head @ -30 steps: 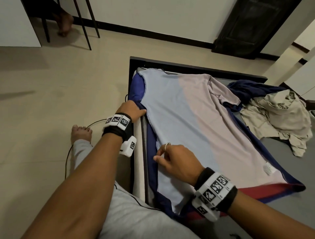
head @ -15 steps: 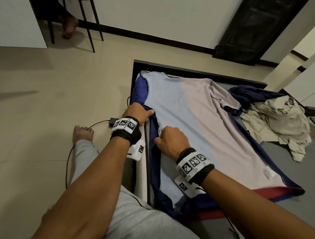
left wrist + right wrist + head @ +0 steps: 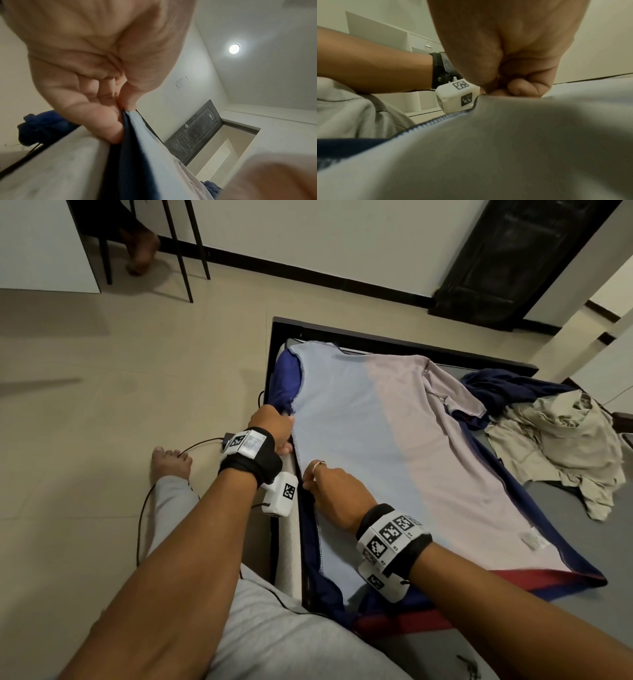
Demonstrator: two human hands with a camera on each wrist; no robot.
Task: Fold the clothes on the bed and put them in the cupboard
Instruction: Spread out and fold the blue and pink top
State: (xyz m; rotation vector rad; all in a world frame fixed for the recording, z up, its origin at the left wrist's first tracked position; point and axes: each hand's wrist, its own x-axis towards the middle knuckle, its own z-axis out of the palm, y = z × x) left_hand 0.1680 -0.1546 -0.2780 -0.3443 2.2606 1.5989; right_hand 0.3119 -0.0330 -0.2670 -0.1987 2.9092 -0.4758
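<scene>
The bed filled the right side of the head view, its dark frame meeting the tiled floor. A shirt lay spread flat across it, inside out, pale blue on the left half and pinkish on the right, with navy and red showing along its edges. Beyond its far sleeve, a navy garment and a crumpled beige garment lay heaped together on the grey sheet. The left hand pinched the shirt's left seam at the bed's edge between thumb and curled fingers. The right hand, just nearer along the same seam, was curled and gripping the cloth; a ring showed on one finger. Both wrists carried marker bands. A black cable ran across the floor beside a bare foot.
</scene>
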